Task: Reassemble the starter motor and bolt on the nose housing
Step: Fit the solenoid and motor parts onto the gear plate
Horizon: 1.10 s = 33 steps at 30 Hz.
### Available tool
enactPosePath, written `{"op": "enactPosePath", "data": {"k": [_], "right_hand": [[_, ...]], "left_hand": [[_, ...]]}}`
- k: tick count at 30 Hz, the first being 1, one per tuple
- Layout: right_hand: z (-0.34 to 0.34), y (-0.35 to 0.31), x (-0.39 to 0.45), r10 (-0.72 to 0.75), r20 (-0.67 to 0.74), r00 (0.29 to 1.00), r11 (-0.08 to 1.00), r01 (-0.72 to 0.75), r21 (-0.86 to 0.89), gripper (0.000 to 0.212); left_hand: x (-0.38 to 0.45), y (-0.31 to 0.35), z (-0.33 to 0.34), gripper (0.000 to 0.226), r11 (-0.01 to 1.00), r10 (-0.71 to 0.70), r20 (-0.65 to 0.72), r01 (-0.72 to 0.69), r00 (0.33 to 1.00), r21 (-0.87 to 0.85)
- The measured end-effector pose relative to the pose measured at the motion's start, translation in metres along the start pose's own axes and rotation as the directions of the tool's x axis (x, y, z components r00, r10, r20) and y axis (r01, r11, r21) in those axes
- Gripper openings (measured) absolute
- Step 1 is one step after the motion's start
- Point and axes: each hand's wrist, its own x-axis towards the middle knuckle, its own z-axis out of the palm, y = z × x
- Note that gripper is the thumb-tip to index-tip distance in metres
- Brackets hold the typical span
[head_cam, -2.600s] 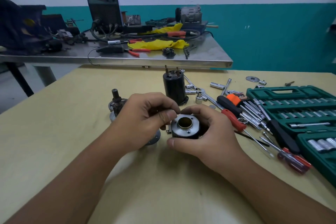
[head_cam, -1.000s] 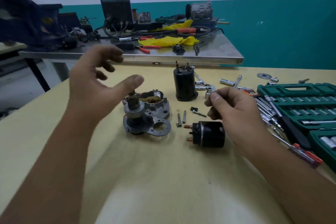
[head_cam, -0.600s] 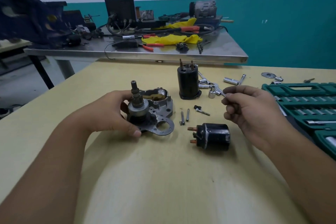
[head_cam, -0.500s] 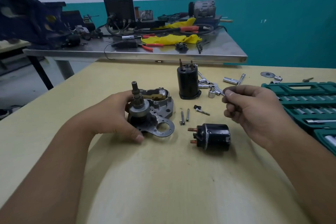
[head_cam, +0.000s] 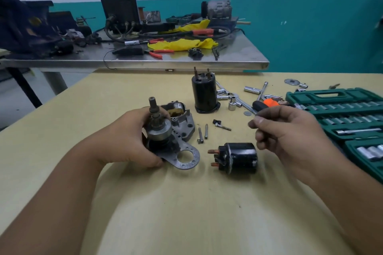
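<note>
My left hand (head_cam: 128, 141) grips the pinion and clutch assembly (head_cam: 157, 128), which stands upright on the grey cast housing (head_cam: 184, 124) and its perforated plate (head_cam: 186, 158). A black solenoid (head_cam: 240, 157) lies on its side to the right, copper terminals pointing left. Above it hovers my right hand (head_cam: 290, 130), thumb pressed against curled fingers; whether it pinches something small I cannot make out. The black motor body (head_cam: 204, 95) stands upright behind. Two long bolts (head_cam: 202, 133) and a shorter bolt (head_cam: 222, 126) lie between the housing and my right hand.
A green socket set case (head_cam: 342, 109) lies open at the right. Loose sockets, a ratchet (head_cam: 238, 99) and an orange-handled screwdriver (head_cam: 267, 103) are scattered behind my right hand. A cluttered steel bench (head_cam: 186, 62) stands beyond the yellow table (head_cam: 186, 213).
Both hands let go of the solenoid, which now lies on the table. My left hand swung over and took hold of the pinion assembly. My right hand lifted with fingers pinched.
</note>
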Motion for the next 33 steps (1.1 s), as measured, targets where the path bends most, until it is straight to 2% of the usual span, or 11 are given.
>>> {"op": "enactPosePath", "data": {"k": [3, 5, 8, 10, 11, 13, 15, 18, 21, 24, 33], "right_hand": [[-0.002, -0.002, 0.003, 0.188, -0.003, 0.982, 0.961, -0.183, 0.207, 0.016], [-0.003, -0.002, 0.005, 0.302, 0.041, 0.952, 0.92, -0.302, 0.248, 0.023], [-0.01, -0.004, 0.006, 0.321, 0.149, 0.935, 0.942, -0.331, 0.048, 0.013], [-0.018, -0.012, 0.005, 0.263, 0.294, 0.919, 0.948, -0.19, -0.255, 0.041], [-0.02, -0.016, 0.002, 0.242, 0.375, 0.895, 0.901, -0.063, -0.43, 0.053], [-0.022, -0.017, -0.003, 0.268, 0.496, 0.826, 0.677, 0.205, -0.707, 0.07], [-0.019, -0.01, -0.002, 0.247, 0.518, 0.819, 0.523, 0.338, -0.783, 0.069], [-0.014, -0.004, 0.0, 0.096, 0.554, 0.827, 0.572, 0.41, -0.71, 0.063], [-0.019, -0.006, 0.0, -0.041, 0.55, 0.834, 0.692, 0.42, -0.587, 0.059], [-0.018, -0.011, -0.005, -0.14, 0.535, 0.833, 0.743, 0.445, -0.499, 0.055], [-0.004, -0.001, -0.019, -0.3, 0.528, 0.795, 0.706, 0.557, -0.437, 0.051]], "left_hand": [[0.001, 0.001, 0.002, 0.076, 1.0, -0.012, 0.012, 0.012, 1.0, -0.013], [0.001, 0.003, 0.003, 0.078, 1.0, -0.026, 0.018, 0.027, 0.999, -0.004], [0.001, 0.005, 0.004, 0.077, 0.999, -0.04, 0.029, 0.04, 0.999, -0.003], [0.001, 0.006, 0.004, 0.077, 0.999, -0.048, 0.023, 0.048, 0.999, -0.005], [0.001, 0.006, 0.004, 0.077, 0.999, -0.048, 0.022, 0.048, 0.999, -0.002], [0.001, 0.007, 0.004, 0.076, 0.999, -0.035, 0.016, 0.035, 0.999, 0.006], [0.001, 0.01, 0.005, 0.073, 1.0, -0.019, 0.011, 0.019, 1.0, -0.006], [-0.001, 0.015, 0.006, 0.065, 0.998, 0.018, -0.01, -0.019, 1.0, -0.065], [-0.001, 0.022, 0.006, 0.064, 0.987, 0.073, -0.105, -0.087, 0.992, -0.135], [0.001, 0.026, 0.012, 0.068, 0.962, 0.096, -0.184, -0.139, 0.978, -0.233], [0.009, 0.048, 0.051, 0.07, 0.932, 0.164, -0.205, -0.22, 0.965, -0.289]]}}
